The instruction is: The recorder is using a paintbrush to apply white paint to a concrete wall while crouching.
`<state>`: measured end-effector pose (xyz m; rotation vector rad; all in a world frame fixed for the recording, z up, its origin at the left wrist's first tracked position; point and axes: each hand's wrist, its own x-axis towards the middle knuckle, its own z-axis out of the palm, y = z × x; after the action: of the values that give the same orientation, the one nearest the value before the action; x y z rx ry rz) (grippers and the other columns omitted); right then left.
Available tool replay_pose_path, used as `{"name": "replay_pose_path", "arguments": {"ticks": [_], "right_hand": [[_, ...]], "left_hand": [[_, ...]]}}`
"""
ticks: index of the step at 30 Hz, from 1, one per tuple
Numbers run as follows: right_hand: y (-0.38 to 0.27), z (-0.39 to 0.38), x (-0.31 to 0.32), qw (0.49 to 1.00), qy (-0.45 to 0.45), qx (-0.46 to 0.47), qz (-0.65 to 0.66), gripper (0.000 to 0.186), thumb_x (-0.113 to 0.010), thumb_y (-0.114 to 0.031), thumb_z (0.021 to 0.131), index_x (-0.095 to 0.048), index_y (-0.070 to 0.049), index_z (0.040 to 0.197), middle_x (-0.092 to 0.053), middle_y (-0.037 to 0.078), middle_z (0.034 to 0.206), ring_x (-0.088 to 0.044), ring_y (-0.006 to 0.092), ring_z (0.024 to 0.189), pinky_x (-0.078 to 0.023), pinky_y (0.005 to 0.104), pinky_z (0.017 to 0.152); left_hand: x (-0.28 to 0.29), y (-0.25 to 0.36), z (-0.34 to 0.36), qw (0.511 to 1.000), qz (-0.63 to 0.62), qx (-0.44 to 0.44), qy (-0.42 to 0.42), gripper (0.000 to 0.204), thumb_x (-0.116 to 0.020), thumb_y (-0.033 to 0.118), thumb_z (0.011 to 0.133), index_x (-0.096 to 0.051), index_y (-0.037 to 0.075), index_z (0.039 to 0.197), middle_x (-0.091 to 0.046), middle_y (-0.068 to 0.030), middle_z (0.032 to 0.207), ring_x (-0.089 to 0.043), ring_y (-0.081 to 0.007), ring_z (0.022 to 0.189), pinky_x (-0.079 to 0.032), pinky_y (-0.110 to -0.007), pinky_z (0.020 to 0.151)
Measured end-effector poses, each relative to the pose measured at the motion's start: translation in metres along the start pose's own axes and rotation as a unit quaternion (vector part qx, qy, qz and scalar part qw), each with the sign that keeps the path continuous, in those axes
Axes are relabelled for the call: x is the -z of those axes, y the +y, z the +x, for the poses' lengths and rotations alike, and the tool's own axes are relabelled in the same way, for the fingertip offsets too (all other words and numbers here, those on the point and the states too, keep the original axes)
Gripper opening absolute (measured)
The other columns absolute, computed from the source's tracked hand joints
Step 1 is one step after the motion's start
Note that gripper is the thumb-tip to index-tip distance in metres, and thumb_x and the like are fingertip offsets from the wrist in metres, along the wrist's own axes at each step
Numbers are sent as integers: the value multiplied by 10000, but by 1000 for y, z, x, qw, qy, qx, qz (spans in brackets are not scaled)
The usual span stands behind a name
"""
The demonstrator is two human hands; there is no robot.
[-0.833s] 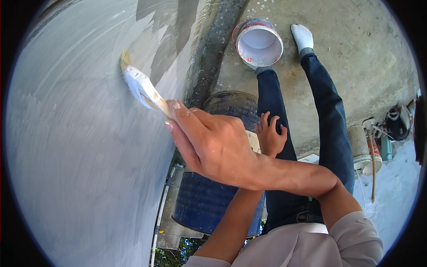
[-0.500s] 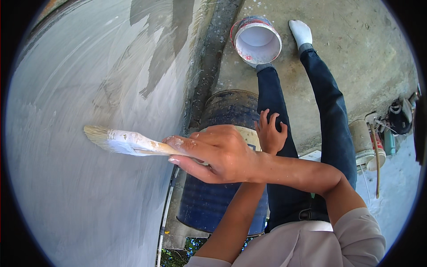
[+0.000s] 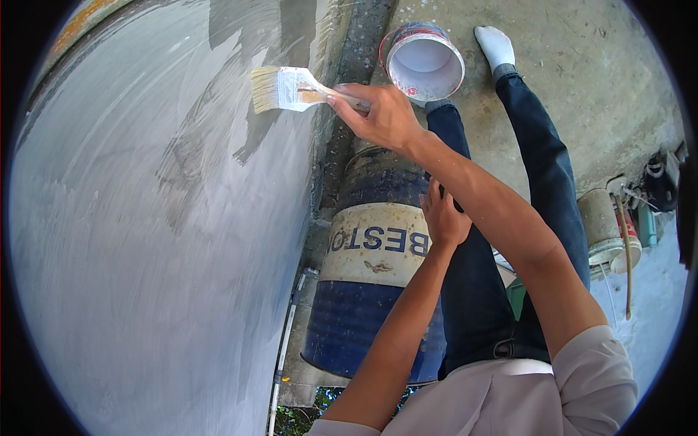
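Observation:
In my right hand (image 3: 385, 116) is a flat paintbrush (image 3: 294, 89), gripped by its wooden handle. Its pale bristles are spread against or just off the grey wall (image 3: 189, 240); I cannot tell which. White paint smears the brush's ferrule and handle. My left hand (image 3: 445, 221) rests on my trouser leg near the knee, fingers apart, partly hidden behind my right forearm. Beyond the right hand stands a paint-spattered bucket (image 3: 425, 65) with a red rim, holding white paint. Streaky whitish strokes cover much of the wall, and darker bare patches (image 3: 258, 120) show near the brush.
A blue drum (image 3: 349, 312) with a cream band stands between the wall and my legs. At the right are a dirty pail (image 3: 600, 221), a stick (image 3: 627, 269) and a dark shoe (image 3: 659, 185). A pipe (image 3: 285, 349) runs along the wall's foot.
My right hand has carried the brush away from my body and to the right, up to the darker wall patches, turning its flat side into view. The left hand stays on the leg.

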<state>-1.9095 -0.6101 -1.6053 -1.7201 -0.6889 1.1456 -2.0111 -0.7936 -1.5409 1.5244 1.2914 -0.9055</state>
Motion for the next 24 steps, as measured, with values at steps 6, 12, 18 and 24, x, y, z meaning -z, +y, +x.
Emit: {"name": "replay_pose_path", "arguments": {"ticks": [6,12,18,24], "right_hand": [[-16,10,-1,984,41,-145,-100,261,-597,-323,951,-730,-100,936,-679,153,670,-670,374,622,-544,472,606],[-113,-6,11,996,79,-25,-34,162,-652,-177,932,-667,-27,874,-607,152,590,-600,351,501,-449,423,456],[-176,-58,39,998,53,36,20,247,-713,-153,879,-684,18,1055,-595,71,584,-581,233,447,-441,349,414],[-159,-53,46,989,66,106,83,244,-738,-199,846,-716,-9,998,-609,58,589,-594,221,457,-451,335,421]], "left_hand": [[-18,-20,1,998,33,-47,1,694,-715,403,850,-459,111,1424,-296,-136,1541,-253,-336,1474,-206,-588,1183],[-17,-14,0,961,-61,-133,234,369,-677,210,821,-626,82,1164,-504,-148,1372,-443,-381,1334,-334,-574,1102],[-4,-4,4,990,-34,-39,129,373,-652,204,831,-602,122,1191,-439,-156,1422,-397,-387,1384,-297,-640,1107],[3,0,6,988,-25,-44,145,351,-666,217,823,-632,116,1158,-473,-140,1404,-449,-374,1337,-307,-616,1111]]}}
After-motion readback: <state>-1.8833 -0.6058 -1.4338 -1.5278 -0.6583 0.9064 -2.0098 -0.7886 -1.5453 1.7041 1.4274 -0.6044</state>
